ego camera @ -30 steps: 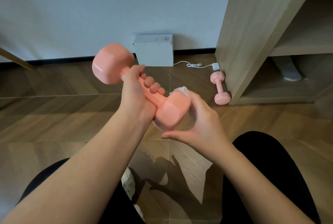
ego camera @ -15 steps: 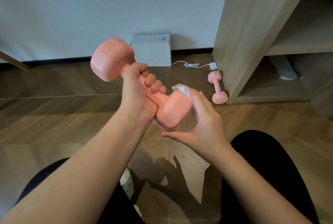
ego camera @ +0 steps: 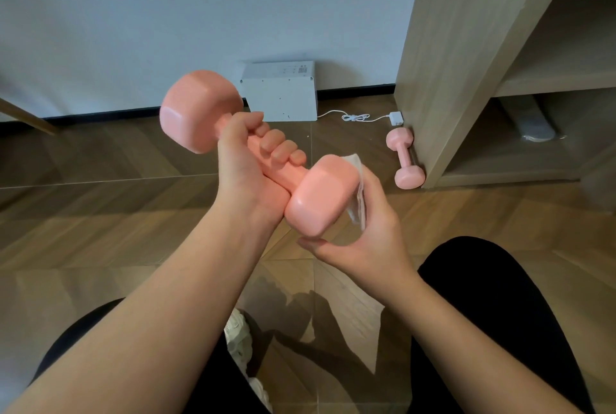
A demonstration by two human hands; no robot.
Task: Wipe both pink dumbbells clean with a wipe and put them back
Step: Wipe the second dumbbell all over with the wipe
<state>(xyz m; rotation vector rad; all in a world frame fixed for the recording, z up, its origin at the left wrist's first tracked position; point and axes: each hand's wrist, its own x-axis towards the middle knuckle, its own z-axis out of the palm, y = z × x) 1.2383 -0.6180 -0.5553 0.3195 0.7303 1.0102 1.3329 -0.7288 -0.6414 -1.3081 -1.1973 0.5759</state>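
Observation:
My left hand point(ego camera: 248, 168) grips the bar of a pink dumbbell point(ego camera: 320, 195), held in the air at a slant, one head up left and the other down right. My right hand point(ego camera: 370, 230) cups the lower right head and presses a white wipe point(ego camera: 357, 193) against its right side. Most of the wipe is hidden between palm and dumbbell. A second pink dumbbell point(ego camera: 405, 157) lies on the wooden floor against the foot of the wooden shelf unit point(ego camera: 443, 80), to the right of my hands.
A white box point(ego camera: 280, 97) stands against the wall, with a white cable and plug point(ego camera: 396, 118) running right to the shelf unit. My knees in black trousers point(ego camera: 493, 313) frame the bottom. A white shoe point(ego camera: 238, 337) shows between them.
The wipe under my right hand has slid from the top of the lower head down along its right side. My left hand has kept its grip, and the dumbbell has barely shifted.

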